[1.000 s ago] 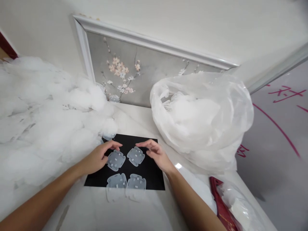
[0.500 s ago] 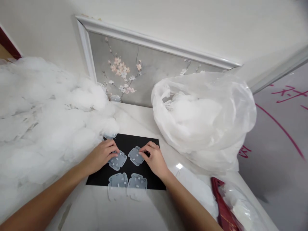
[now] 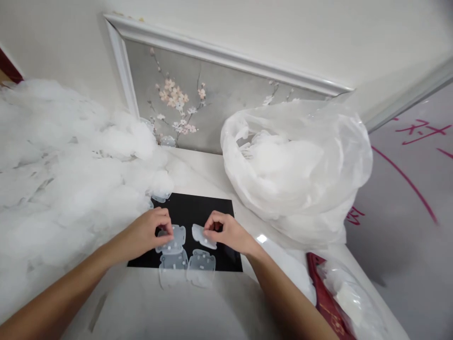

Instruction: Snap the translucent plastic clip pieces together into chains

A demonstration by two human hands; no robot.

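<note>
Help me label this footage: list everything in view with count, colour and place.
plastic pieces: 4, pale translucent, on the sheet, front two crossing its near edge
other plastic pieces: several, pale, along the pile's right side
black sheet: 1, black, on the table
table: 1, white, beneath
pile: 1, white, left
large bag: 1, whitish, back right
flower picture: 1, mostly grey, behind
wall: 1, off-white, back
board: 1, greyish, red writing, right
red item: 1, red, lower right
clear bag: 1, transparent, beside it
left hand: 1, bare, at the left piece
right hand: 1, bare, pinching the right piece
</note>
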